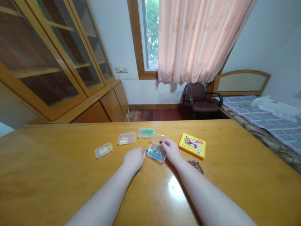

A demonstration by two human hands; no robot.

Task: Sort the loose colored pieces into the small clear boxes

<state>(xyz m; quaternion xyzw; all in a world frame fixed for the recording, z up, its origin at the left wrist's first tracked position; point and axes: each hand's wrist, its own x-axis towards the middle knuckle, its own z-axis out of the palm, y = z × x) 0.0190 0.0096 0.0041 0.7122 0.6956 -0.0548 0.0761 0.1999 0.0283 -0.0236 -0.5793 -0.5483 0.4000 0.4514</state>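
Observation:
A clear plastic box (161, 160) with its lid (160, 137) raised at the back holds several small blue pieces (155, 153). At the box's right side is my right hand (172, 151), its thumb and fingers closed on the edge by the lid. My left hand (134, 159) rests on the table just left of the box, fingers curled together. Dark and blue specks show at its fingertips; whether these are nails or a held piece is unclear. One loose blue piece (137, 173) lies beside the left wrist.
Behind stand clear boxes with green pieces (146, 132) and cream pieces (124, 141); another clear box (103, 150) is at left. A yellow box (192, 145) and a brown pile of pieces (197, 166) lie right. Beyond the wooden table (70, 175) is a chair (196, 97).

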